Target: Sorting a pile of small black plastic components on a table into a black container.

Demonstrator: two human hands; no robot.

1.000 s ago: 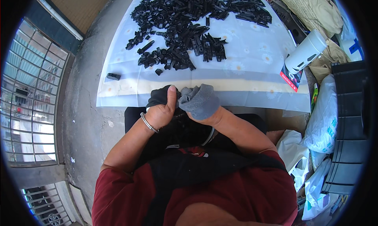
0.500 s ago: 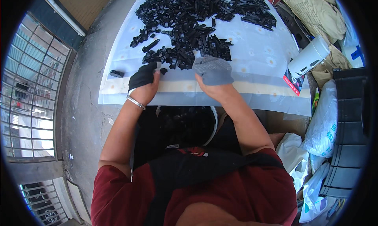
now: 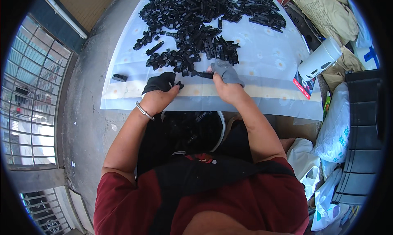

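Observation:
My left hand (image 3: 159, 93), in a black glove with bare thumb, is closed on a small black plastic piece (image 3: 180, 84) above the table's front strip. Across from it, my right hand (image 3: 227, 80) in a grey glove pinches a long black plastic part (image 3: 203, 75), whose free end points left toward the other hand. The two parts are apart. Just beyond my hands lies a big heap of black plastic parts (image 3: 192, 10), with small curved pieces (image 3: 163, 59) at its near left and long ones (image 3: 223, 50) at its near right.
A white flowered cloth (image 3: 266, 46) covers the table. One black part (image 3: 120, 77) lies alone at the left. A white cylinder (image 3: 320, 59) stands at the right edge, near sacks (image 3: 325, 14) and plastic bags (image 3: 335, 128). A white-rimmed bucket (image 3: 223, 126) of black parts sits below the table edge.
My right hand has drawn back from the heap and now shows a long black part in its fingers. My left hand has moved right and nearer to me with its small piece.

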